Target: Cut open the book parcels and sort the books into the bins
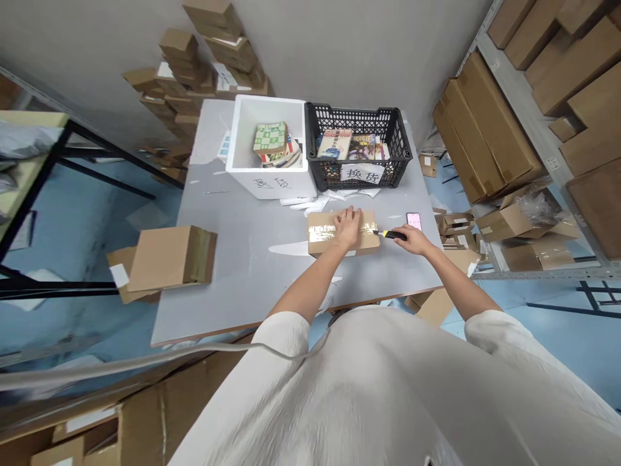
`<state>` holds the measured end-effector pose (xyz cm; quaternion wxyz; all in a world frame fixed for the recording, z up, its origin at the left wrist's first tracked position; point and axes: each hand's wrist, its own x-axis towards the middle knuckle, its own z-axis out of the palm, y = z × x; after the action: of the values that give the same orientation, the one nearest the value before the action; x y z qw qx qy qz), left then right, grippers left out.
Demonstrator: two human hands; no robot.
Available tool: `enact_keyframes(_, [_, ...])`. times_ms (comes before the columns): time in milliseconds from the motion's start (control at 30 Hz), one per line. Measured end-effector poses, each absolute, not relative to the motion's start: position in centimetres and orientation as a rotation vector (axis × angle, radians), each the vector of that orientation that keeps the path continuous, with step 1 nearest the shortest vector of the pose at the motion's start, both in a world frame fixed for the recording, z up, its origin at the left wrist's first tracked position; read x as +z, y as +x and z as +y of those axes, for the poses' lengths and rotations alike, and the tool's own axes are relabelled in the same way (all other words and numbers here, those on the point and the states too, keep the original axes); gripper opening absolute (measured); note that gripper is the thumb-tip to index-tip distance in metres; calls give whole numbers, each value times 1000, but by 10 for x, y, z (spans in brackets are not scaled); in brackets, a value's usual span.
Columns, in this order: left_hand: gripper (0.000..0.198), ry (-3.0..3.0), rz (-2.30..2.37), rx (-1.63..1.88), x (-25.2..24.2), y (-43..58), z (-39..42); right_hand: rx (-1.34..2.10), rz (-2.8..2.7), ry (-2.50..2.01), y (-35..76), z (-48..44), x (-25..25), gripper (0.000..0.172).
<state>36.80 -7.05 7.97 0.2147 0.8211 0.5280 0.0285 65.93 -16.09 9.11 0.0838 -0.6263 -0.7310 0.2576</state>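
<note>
A taped cardboard box (321,234) lies on the grey table, with clear shiny tape along its top. My left hand (348,226) rests on top of the box, fingers spread and pressing on it. My right hand (413,239) is wrapped round the handle of a yellow and black utility knife (392,235). The knife points left, and its tip meets the tape at the box's right end. Whether the blade has gone into the tape is too small to tell.
A white foam bin (272,184) and a black plastic crate (317,169), both holding books, stand at the table's back. A phone (414,221) lies right of the box. An open carton (162,259) sits at the left edge. Shelves of boxes (485,136) flank the right; a grey cable (208,349) crosses in front.
</note>
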Motion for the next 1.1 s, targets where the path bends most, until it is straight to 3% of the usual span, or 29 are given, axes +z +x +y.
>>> enact_keyframes(300, [95, 2318, 1400, 21, 82, 369, -65, 676, -2258, -1954, 653, -159, 93, 48])
enact_keyframes(733, [70, 2465, 1297, 104, 78, 355, -79, 752, -2203, -1970, 653, -160, 92, 48])
enact_keyframes(1100, [68, 2431, 1318, 129, 70, 352, -80, 561, -2025, -2002, 649, -162, 71, 54])
